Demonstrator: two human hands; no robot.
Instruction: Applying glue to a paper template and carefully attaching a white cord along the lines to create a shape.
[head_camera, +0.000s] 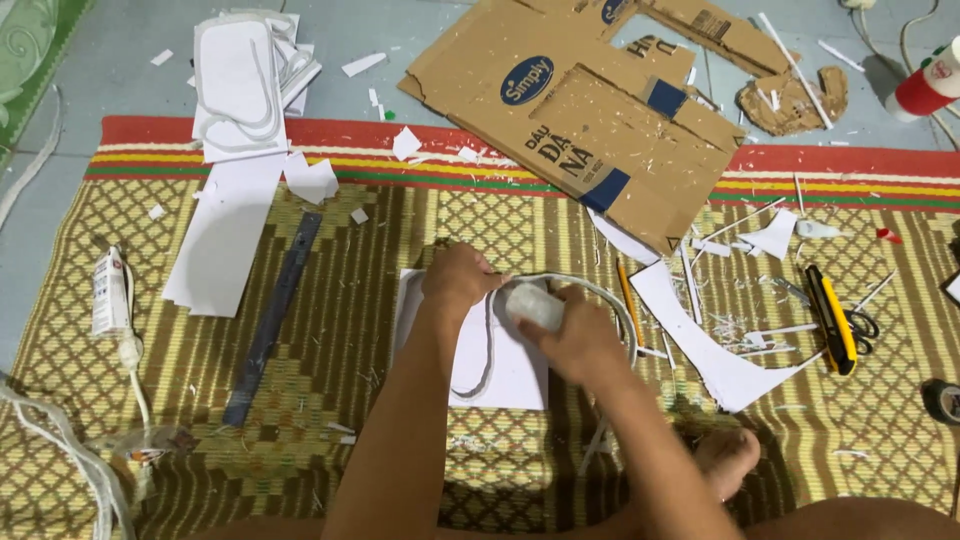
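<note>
Seen from above, on a woven yellow-brown mat (480, 210) with a red border. Left hand (458, 280) closed, pinching the top edge of a white sheet (515, 375) where a curved white strip (590, 288) stands on it. Right hand (575, 335) wrapped around a small pale tube (535, 303), its tip against the strip. Sheet lying flat at the centre of the mat, just in front of the forearms. A pencil (627, 290) and a cut white paper piece (705, 345) just right of the hands. Farther right, a yellow utility knife (833, 320) beside scissors (862, 322). Left of the sheet, a dark ruler (272, 318) lying diagonally, white panels (225, 235) and a glue tube (108, 292). Beyond, flattened cardboard (590, 110) with cut-outs, and a stack of white shapes (240, 85).
</note>
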